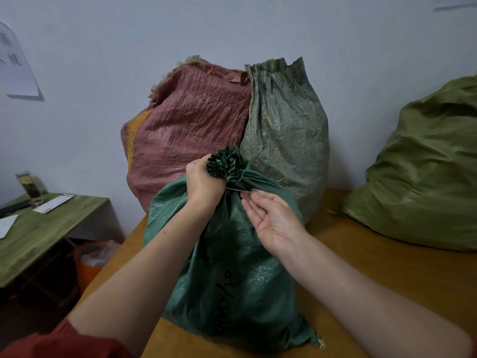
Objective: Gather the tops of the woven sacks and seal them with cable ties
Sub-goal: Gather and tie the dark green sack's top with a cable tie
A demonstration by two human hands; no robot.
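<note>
Our left hand (204, 182) clenched round the gathered neck of the green sack (232, 267) at frame centre, cable tie (236, 189) barely visible beneath, our right hand (273, 218) palm-up, fingers slack, perhaps touching it, olive sack (426, 177) cut off at right edge, wooden table (374, 267), grey wall (103, 47)

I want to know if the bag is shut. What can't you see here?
Head view only:
- tie: just a thin sliver shows; the left hand hides its lock.
- right hand: pinching the tie or not, too small to tell.
- green sack: fabric hides its contents.
- paper: cut off by the left edge, writing blurred.
</note>
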